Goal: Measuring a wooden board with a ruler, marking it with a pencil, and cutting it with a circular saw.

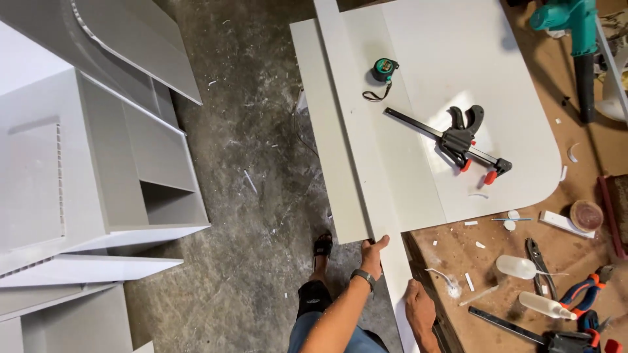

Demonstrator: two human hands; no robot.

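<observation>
A long narrow white strip [356, 131] lies along the left side of stacked white panels [497, 98] on a brown workbench [497, 261]. Its near end sticks out past the panels toward me. My left hand [374, 252], with a watch on its wrist, grips the strip's left edge where the panels end. Lower down, my right hand [418, 307] holds the strip's right edge against the bench edge. A green tape measure [384, 68] and a black bar clamp [458, 140] with red triggers lie on the panels.
White open cabinets [98, 163] stand at the left across a concrete floor [261, 196] with scraps. The bench's right part holds a teal power tool [575, 26], two squeeze bottles [517, 267], pliers [540, 261], a tape roll [586, 214] and offcuts. My sandalled foot [322, 245] is below the panels.
</observation>
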